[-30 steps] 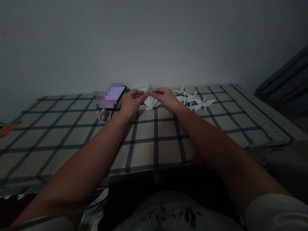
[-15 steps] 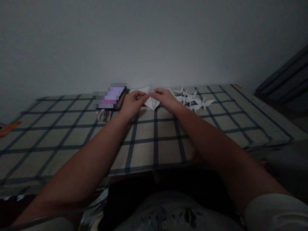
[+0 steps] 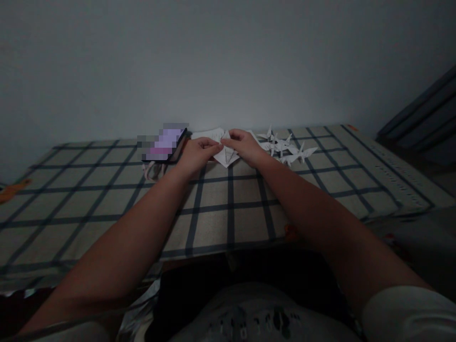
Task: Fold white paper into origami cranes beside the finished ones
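A folded sheet of white paper (image 3: 227, 158) shows between my hands, with creases and a point facing me. My left hand (image 3: 199, 154) pinches its left edge between thumb and fingers. From the other side my right hand (image 3: 245, 146) grips it, thumb pressed near the upper middle. My fingers cover part of the paper's upper half. Beneath and behind it lie flat white sheets (image 3: 208, 135). Several folded white paper cranes (image 3: 285, 146) are grouped just right of my right hand.
Left of my left hand, a phone (image 3: 167, 144) with a lit, blurred screen leans at a tilt. A pale looped cord (image 3: 154, 171) lies below it. The checked tablecloth (image 3: 213, 223) covers the table, which meets a grey wall (image 3: 228, 61) at the back.
The folded paper's near point has come slightly toward me, and its upper flap has shifted between my fingers. Both hands keep their hold in nearly the same place.
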A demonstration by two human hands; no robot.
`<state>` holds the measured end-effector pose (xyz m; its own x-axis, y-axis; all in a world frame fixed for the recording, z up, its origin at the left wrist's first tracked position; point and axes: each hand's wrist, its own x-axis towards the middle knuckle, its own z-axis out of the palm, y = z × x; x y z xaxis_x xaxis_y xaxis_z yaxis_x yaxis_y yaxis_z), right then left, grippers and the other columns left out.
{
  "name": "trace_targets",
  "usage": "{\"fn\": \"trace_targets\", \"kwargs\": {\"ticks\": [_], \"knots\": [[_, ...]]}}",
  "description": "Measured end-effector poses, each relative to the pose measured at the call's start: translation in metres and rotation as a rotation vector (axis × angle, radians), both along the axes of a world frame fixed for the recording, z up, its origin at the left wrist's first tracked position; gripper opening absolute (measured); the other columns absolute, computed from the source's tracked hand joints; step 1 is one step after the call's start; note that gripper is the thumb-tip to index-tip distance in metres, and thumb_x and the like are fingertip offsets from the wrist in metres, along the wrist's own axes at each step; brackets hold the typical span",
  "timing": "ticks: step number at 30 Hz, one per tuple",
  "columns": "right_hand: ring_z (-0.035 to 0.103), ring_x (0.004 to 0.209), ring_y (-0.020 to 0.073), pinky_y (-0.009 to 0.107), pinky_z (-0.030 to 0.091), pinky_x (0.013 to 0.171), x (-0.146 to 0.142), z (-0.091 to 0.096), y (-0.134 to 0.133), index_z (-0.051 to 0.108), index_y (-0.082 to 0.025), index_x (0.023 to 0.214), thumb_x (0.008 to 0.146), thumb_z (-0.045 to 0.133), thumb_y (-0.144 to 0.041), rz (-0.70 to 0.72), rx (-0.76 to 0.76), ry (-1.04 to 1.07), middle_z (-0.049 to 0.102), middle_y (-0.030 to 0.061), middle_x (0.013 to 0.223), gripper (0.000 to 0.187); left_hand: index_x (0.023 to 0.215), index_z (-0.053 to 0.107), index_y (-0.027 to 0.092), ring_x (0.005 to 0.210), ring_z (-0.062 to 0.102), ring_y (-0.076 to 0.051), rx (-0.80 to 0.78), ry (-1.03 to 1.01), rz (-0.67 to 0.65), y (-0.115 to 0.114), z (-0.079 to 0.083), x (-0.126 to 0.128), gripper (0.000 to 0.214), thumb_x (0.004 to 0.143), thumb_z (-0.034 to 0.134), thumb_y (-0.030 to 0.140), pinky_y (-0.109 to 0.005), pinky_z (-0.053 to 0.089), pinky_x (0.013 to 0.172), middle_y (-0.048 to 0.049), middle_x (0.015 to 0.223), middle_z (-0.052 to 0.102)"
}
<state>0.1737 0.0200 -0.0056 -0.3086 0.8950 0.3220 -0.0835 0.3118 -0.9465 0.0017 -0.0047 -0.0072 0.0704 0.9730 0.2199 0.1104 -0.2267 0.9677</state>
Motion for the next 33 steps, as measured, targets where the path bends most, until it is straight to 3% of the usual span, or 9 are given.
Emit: {"fn": "trace_targets", "kwargs": {"ticks": [4, 7, 10, 13, 21, 24, 28, 33], "knots": [[0.05, 0.069, 0.0116, 0.024, 0.04, 0.062, -0.001, 0.001, -0.001, 0.062, -0.018, 0.08, 0.08, 0.07, -0.035, -0.026, 0.011, -0.029, 0.057, -0.0027, 0.072, 0.02, 0.073, 0.068, 0.014, 0.064, 0.066, -0.017, -0.022, -0.045, -0.019, -0.001, 0.002, 0.001, 0.028, 0.063, 0.084, 0.035, -0.032, 0.056, 0.065, -0.0042, 0.071, 0.07], [0.041, 0.063, 0.0105, 0.024, 0.033, 0.057, 0.0, -0.002, 0.004, 0.057, -0.018, 0.07, 0.086, 0.065, -0.045, -0.104, 0.04, -0.065, 0.047, -0.0038, 0.065, 0.033, 0.073, 0.068, 0.014, 0.064, 0.065, -0.017, -0.042, -0.027, -0.033, -0.002, 0.003, 0.002, 0.027, 0.062, 0.083, 0.034, -0.031, 0.055, 0.065, -0.0042, 0.071, 0.07], [0.04, 0.063, 0.0102, 0.025, 0.032, 0.058, 0.0, -0.006, 0.01, 0.056, -0.018, 0.068, 0.088, 0.062, -0.048, -0.174, 0.088, -0.078, 0.046, -0.0035, 0.065, 0.036, 0.073, 0.068, 0.014, 0.064, 0.064, -0.016, -0.059, 0.002, -0.051, -0.004, 0.003, 0.003, 0.028, 0.062, 0.082, 0.036, -0.03, 0.054, 0.065, -0.0034, 0.071, 0.069], [0.041, 0.063, 0.0104, 0.025, 0.033, 0.06, 0.001, -0.007, 0.012, 0.056, -0.018, 0.069, 0.089, 0.06, -0.051, -0.153, 0.108, -0.075, 0.047, -0.0033, 0.066, 0.039, 0.076, 0.067, 0.014, 0.065, 0.063, -0.015, -0.048, -0.002, -0.052, -0.003, 0.001, 0.003, 0.029, 0.064, 0.081, 0.037, -0.028, 0.052, 0.063, -0.0025, 0.072, 0.069], [0.048, 0.069, 0.0116, 0.026, 0.037, 0.063, 0.005, 0.002, 0.001, 0.061, -0.017, 0.074, 0.079, 0.071, -0.052, -0.025, 0.12, -0.141, 0.054, -0.0021, 0.07, 0.037, 0.078, 0.068, 0.015, 0.061, 0.054, -0.011, 0.247, 0.25, 0.04, -0.002, -0.001, 0.001, 0.028, 0.081, 0.067, 0.043, -0.023, 0.039, 0.057, -0.0012, 0.068, 0.064], [0.044, 0.065, 0.0104, 0.026, 0.035, 0.061, 0.005, 0.002, 0.002, 0.057, -0.017, 0.068, 0.081, 0.071, -0.047, -0.073, 0.148, -0.184, 0.05, -0.0032, 0.066, 0.036, 0.079, 0.07, 0.014, 0.061, 0.054, -0.012, 0.302, 0.337, 0.068, -0.003, 0.0, 0.0, 0.029, 0.084, 0.065, 0.043, -0.022, 0.039, 0.056, -0.0018, 0.068, 0.065], [0.038, 0.061, 0.0101, 0.027, 0.031, 0.058, 0.006, -0.003, 0.011, 0.048, -0.019, 0.06, 0.089, 0.06, -0.054, -0.226, 0.153, -0.174, 0.041, -0.0036, 0.06, 0.047, 0.088, 0.072, 0.014, 0.06, 0.058, -0.012, 0.236, 0.299, -0.006, -0.002, -0.001, 0.002, 0.025, 0.084, 0.066, 0.038, -0.023, 0.045, 0.056, -0.003, 0.074, 0.069], [0.041, 0.062, 0.0106, 0.026, 0.033, 0.056, 0.006, -0.005, 0.013, 0.052, -0.019, 0.062, 0.086, 0.059, -0.064, -0.254, 0.164, -0.133, 0.045, -0.0024, 0.062, 0.052, 0.094, 0.072, 0.013, 0.063, 0.063, -0.014, 0.156, 0.197, -0.05, -0.002, -0.001, 0.003, 0.023, 0.081, 0.07, 0.032, -0.026, 0.054, 0.061, -0.0049, 0.082, 0.072]]}}
